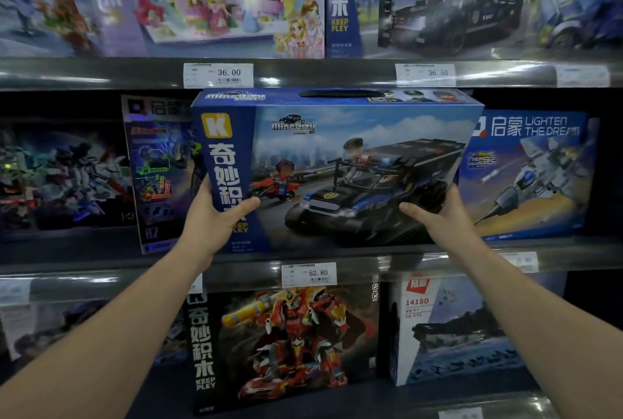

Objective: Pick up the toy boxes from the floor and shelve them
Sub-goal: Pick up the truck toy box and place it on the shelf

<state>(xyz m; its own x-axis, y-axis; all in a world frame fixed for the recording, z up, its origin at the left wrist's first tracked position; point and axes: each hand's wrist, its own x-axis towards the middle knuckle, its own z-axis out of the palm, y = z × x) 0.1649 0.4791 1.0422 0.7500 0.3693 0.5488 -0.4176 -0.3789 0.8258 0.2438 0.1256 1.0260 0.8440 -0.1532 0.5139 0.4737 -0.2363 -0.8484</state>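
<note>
as dim store shelving fills the head view, three tiers of grey metal shelves run left to right, each front lip carrying white price tags. the middle shelf holds dark boxes pushed back into shadow.

the minecity police-car box is held up in front of the middle shelf, its lower edge level with that shelf's lip; whether it rests on the shelf cannot be told. its long axis runs left to right, the printed front faces the person, and the top panel with a black carry handle faces up. the left hand clamps the box's left end, thumb lying across the blue side strip. the right hand clamps the lower right corner, thumb on the front.

the box reads "minecity", a yellow "k" badge, "奇妙积木" and "keep pley". behind it to the right, a jet fighter box reads "lighten the dream". below stand a red robot box and a warship box marked "1418d". the tags read 36.00, 36.50 and 52.80.
</note>
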